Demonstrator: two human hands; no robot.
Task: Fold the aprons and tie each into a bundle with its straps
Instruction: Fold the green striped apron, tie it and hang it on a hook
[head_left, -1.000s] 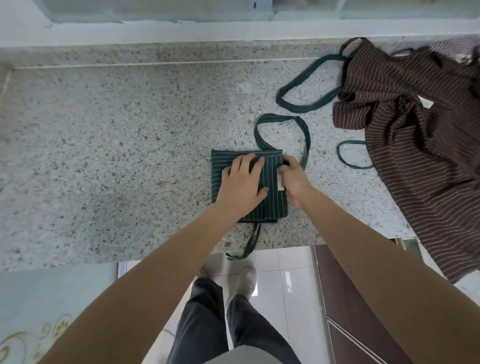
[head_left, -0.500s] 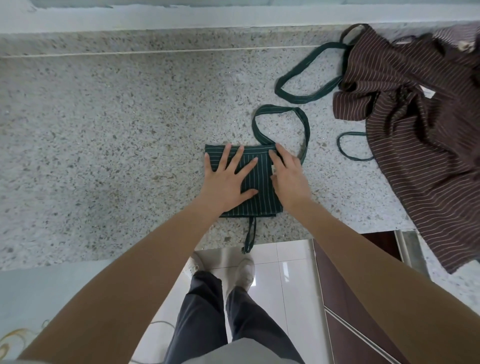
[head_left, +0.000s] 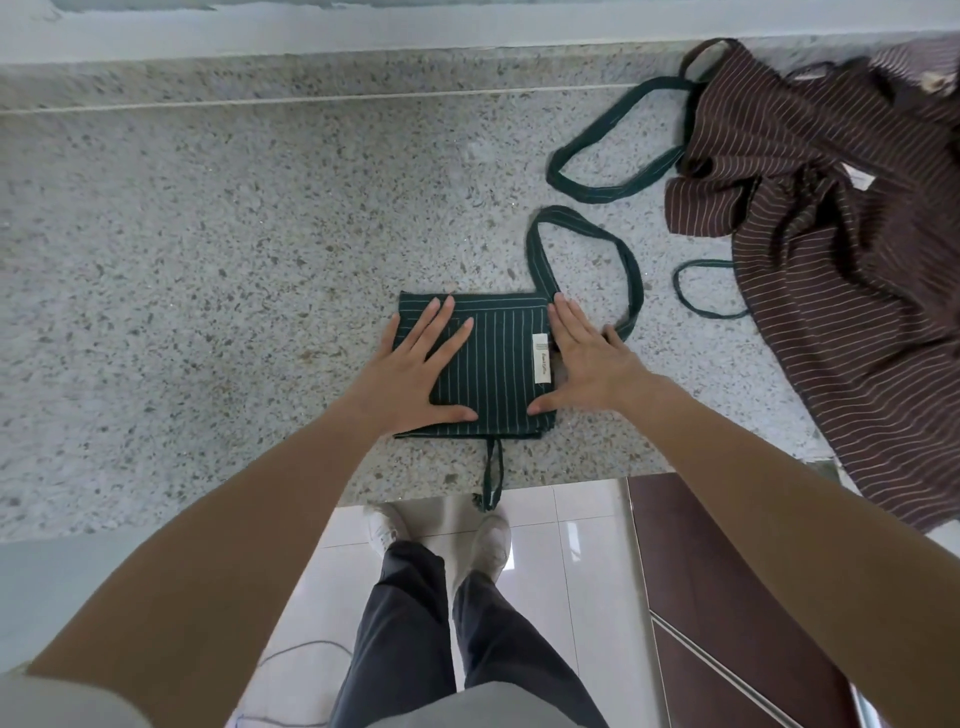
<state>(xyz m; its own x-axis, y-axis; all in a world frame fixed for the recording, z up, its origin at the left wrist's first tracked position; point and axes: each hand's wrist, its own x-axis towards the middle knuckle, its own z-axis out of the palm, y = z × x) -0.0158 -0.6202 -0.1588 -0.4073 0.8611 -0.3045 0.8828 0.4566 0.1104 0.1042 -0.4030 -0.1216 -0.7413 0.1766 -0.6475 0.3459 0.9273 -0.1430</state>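
A dark green striped apron (head_left: 493, 364), folded into a small square, lies on the speckled stone counter (head_left: 208, 260) near its front edge. My left hand (head_left: 410, 374) presses flat on its left side, fingers spread. My right hand (head_left: 587, 364) lies flat along its right edge beside a white label (head_left: 540, 358). A green strap loop (head_left: 587, 260) curls out from the square's upper right corner. Another thin strap (head_left: 491, 478) hangs down over the counter's front edge.
A crumpled brown striped apron (head_left: 841, 249) lies at the right of the counter, partly over the edge, with green strap loops (head_left: 618, 161) beside it. A raised ledge (head_left: 363, 31) runs along the back. Below are white floor tiles, my legs and a brown cabinet (head_left: 727, 597).
Both hands have slid apart across the folded green apron, the left toward its left side, the right to its right edge, uncovering the middle stripes and label.
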